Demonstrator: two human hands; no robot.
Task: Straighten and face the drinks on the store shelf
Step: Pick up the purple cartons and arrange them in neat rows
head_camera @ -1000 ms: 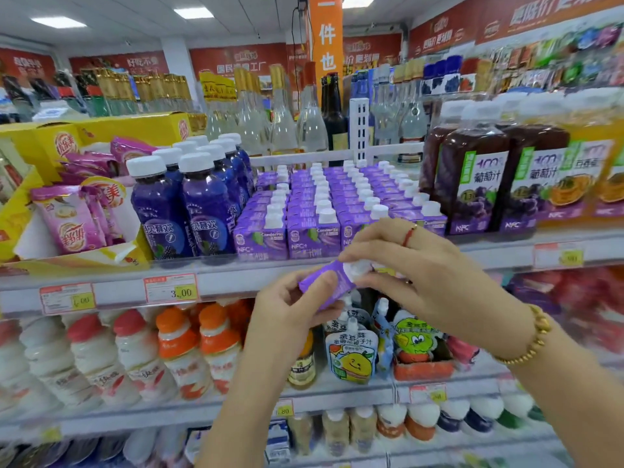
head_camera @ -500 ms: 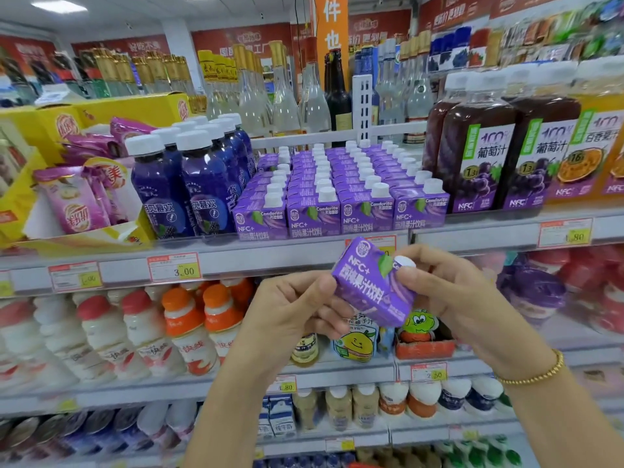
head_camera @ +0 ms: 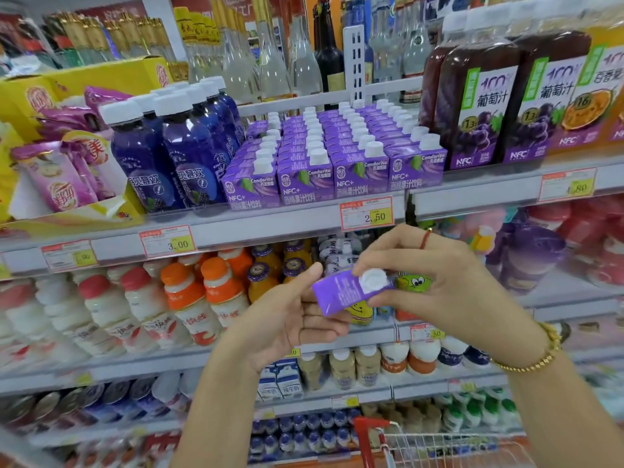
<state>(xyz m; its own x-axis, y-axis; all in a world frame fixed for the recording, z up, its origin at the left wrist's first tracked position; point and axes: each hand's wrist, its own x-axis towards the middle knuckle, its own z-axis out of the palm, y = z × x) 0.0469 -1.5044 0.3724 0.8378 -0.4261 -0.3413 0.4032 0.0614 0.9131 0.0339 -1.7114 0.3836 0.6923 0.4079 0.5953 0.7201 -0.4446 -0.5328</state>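
A small purple juice carton with a white cap lies tilted in front of the shelves, cap end toward me. My right hand pinches it at the cap end. My left hand cradles its lower end with thumb and fingers around it. On the shelf above, rows of matching purple cartons stand upright, labels facing out. Blue-purple bottles stand to their left and dark grape juice bottles to their right.
The shelf rail carries price tags. Below are white yoghurt drinks with red and orange caps. A red shopping trolley stands at the bottom right. Glass bottles fill the back.
The carton has turned in my hands from label-forward to cap end toward me and sits lower. The camera has moved nearer the shelf.
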